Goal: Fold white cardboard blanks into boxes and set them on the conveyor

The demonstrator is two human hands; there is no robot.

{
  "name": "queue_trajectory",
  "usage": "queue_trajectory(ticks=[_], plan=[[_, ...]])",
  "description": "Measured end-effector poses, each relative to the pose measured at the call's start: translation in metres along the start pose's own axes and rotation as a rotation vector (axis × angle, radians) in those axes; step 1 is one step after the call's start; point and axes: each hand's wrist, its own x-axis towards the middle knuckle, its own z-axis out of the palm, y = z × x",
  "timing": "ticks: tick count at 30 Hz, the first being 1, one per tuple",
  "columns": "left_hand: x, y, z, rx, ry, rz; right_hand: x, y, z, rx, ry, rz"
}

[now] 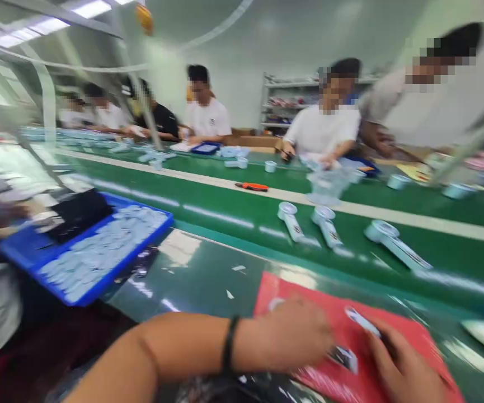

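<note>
My left hand (294, 336), with a black band on the wrist, is curled over a red sheet (409, 341). Its fingertips are hidden and blurred, and a pale rounded edge (276, 303) shows beside the knuckles. Thumb and fingers of my right hand (405, 364) close on the near end of a small, long, pale-blue piece (363, 322) above the sheet. Between both hands lies a dark strip with a silvery end (344, 358); its kind is unclear.
Across the green conveyor belt (225, 215), several pale-blue round-headed handheld parts (328, 224) lie in front of me. Red-handled pliers (252, 186) rest further back. A blue tray (164, 221) of small pale pieces stands left, near a co-worker's arm. Several people work along the far side.
</note>
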Motion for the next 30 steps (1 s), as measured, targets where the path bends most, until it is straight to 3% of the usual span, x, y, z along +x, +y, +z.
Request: queue_trajectory(ticks=[5,10,15,19,26,30], plan=[[-0.035,-0.029,0.006,-0.179,0.087,-0.149,-0.024,-0.033,-0.027,0.257,-0.001,-0.084],[-0.041,-0.031,0.007,-0.325,0.113,-0.2,-0.031,-0.077,-0.013,0.129,-0.065,-0.349],[-0.039,-0.028,0.006,-0.477,0.197,-0.187,-0.032,-0.086,-0.001,0.019,-0.084,-0.438],[-0.038,-0.025,0.007,-0.564,0.254,-0.21,-0.03,-0.084,-0.004,0.114,-0.163,-0.384],[-0.035,-0.019,0.005,-0.59,0.252,-0.22,-0.028,-0.077,0.006,0.539,-0.25,-0.132],[-0.045,-0.01,-0.004,-0.471,0.251,-0.182,-0.031,-0.073,-0.004,0.461,-0.401,-0.149]])
